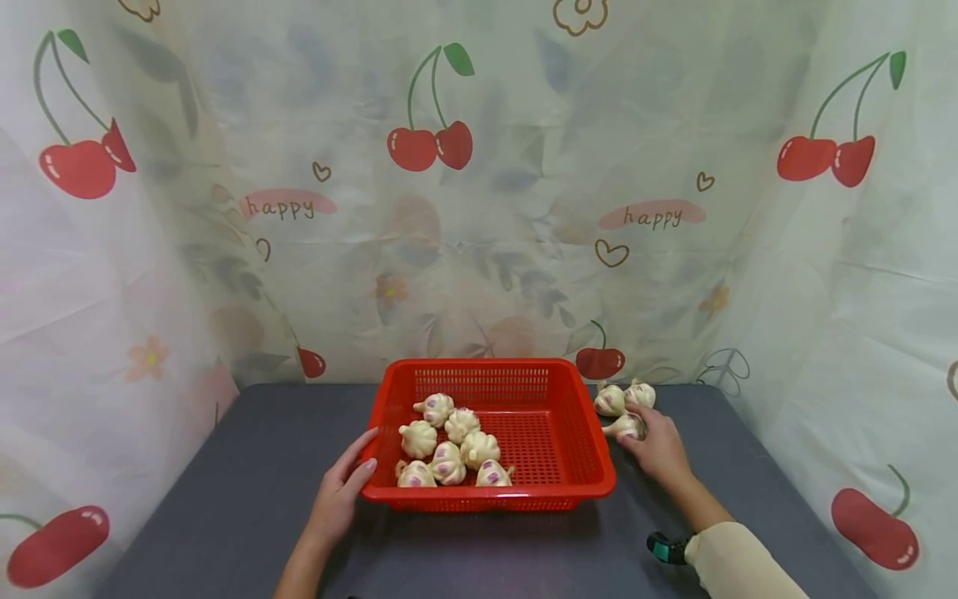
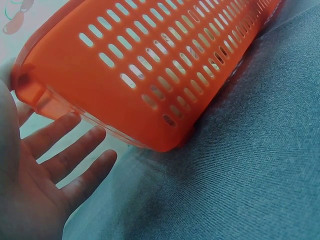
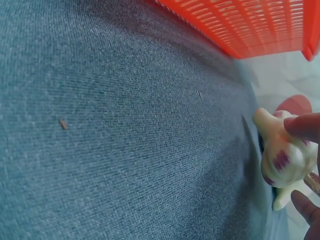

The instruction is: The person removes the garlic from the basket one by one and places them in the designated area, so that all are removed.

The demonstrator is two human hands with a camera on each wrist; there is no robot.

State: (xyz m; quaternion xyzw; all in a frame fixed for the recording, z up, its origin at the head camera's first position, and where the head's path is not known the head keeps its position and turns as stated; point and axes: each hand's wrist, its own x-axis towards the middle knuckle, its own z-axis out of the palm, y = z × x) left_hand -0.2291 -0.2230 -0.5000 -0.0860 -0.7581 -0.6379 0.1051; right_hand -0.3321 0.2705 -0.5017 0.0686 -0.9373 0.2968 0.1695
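A red plastic basket [image 1: 524,492] with slotted walls holds several garlic bulbs [image 1: 447,462], mostly in its left half. My left hand [image 1: 337,491] is at the basket's left rim, its fingertips touching there. In the left wrist view the left fingers [image 2: 82,185] are spread and nearly straight beside the basket's outer wall [image 2: 125,115]. To the right of the basket, my right hand [image 1: 659,445] pinches a garlic bulb [image 3: 285,157] between thumb and fingers; its stem points left toward the basket. Two more bulbs [image 1: 609,400] lie just behind that one.
The dark grey cloth-covered table [image 1: 509,553] extends around the basket. A patterned curtain [image 1: 509,274] hangs behind and along both sides. A dark band with a teal part [image 1: 666,549] sits by the right sleeve [image 1: 737,561]. Small brown specks lie on the cloth.
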